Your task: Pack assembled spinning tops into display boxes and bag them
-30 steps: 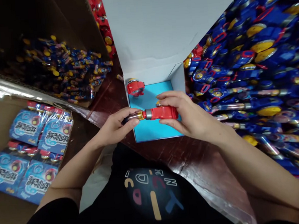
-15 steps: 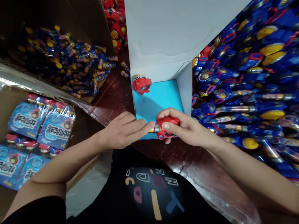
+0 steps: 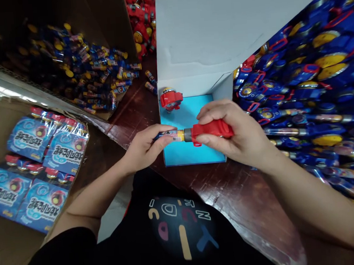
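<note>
A labelled tube (image 3: 177,135) is pinched by the left hand (image 3: 144,148). The adjoining red toy (image 3: 211,129) is clasped by the right hand (image 3: 242,134) above the box (image 3: 184,157).

Red toy (image 3: 210,129) — in R hand (image 3: 240,133)

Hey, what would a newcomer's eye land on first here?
Probably the red toy in the right hand, meeting the small printed tube in the left hand, seen against the blue floor of the open white box. Next, the heap of blue toys filling the right side, then the blue printed packs in the cardboard box at lower left.
</note>
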`<state>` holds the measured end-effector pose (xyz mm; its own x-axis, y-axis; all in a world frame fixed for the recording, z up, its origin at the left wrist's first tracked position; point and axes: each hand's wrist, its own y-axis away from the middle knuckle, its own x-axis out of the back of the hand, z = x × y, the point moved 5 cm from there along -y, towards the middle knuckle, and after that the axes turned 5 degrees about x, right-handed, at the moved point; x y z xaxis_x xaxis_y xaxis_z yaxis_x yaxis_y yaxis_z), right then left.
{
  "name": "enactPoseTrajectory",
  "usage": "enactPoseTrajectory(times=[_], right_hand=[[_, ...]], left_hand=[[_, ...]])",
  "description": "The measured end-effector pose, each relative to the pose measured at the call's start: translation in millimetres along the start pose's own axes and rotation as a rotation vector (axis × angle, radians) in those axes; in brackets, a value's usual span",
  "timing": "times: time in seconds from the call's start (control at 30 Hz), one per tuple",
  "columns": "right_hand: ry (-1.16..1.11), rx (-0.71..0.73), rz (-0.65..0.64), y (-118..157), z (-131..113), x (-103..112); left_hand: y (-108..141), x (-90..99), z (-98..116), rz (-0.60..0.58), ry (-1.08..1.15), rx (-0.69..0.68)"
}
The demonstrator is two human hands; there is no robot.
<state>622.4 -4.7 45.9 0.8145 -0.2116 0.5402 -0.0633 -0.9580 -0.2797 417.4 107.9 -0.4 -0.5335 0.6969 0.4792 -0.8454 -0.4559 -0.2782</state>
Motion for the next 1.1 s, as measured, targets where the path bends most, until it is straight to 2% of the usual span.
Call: enactPoseTrajectory(times=[0.1,0.17,0.23,0.3,0.37,0.43,0.5,0.6,0.73,0.8,0.87,0.97,1.03,1.1], right_hand=[[-0.271,-0.249,-0.063,11,10,-14],[-0.232,-0.251,-0.038,13,13,-12],[0.011,-0.108,0.055,9,12,-1],[0.267,0.040,0.056,1,12,2],[0.463,0.098,-0.074,-8,18,-6],[0.625,0.121,-0.237,-18,23,-17],[0.751,0.157,-0.387,-27,20,-30],[0.827,0.187,-0.546,-41,6,-46],[0.869,0.130,-0.647,-58,-12,-57],[0.860,0.145,-0.631,-62,-16,-57],[0.842,0.165,-0.561,-63,-16,-53],[0.804,0.111,-0.440,-58,-7,-47],[0.729,0.126,-0.352,-48,0,-41],[0.579,0.211,-0.197,-33,10,-23]], left_hand=[[4,7.3,10,0.125,-0.252,-0.265],[3,9.4,6,0.170,-0.349,-0.362],[-10,14.7,-6,0.205,-0.393,-0.304],[-34,20.4,-25,0.198,-0.443,-0.144],[-60,21.1,-42,0.117,-0.481,-0.032],[-80,16.6,-53,0.008,-0.479,-0.037],[-91,12.1,-61,-0.043,-0.468,-0.067],[-91,9.8,-68,-0.025,-0.473,-0.083],[-79,17.1,-65,0.064,-0.406,-0.194],[-74,23.1,-65,0.107,-0.380,-0.198],[-70,28.3,-68,0.175,-0.391,-0.153],[-65,33.4,-76,0.296,-0.482,-0.054],[-62,39.9,-90,0.349,-0.600,0.056],[-58,54.9,-108,0.403,-0.743,0.225]])
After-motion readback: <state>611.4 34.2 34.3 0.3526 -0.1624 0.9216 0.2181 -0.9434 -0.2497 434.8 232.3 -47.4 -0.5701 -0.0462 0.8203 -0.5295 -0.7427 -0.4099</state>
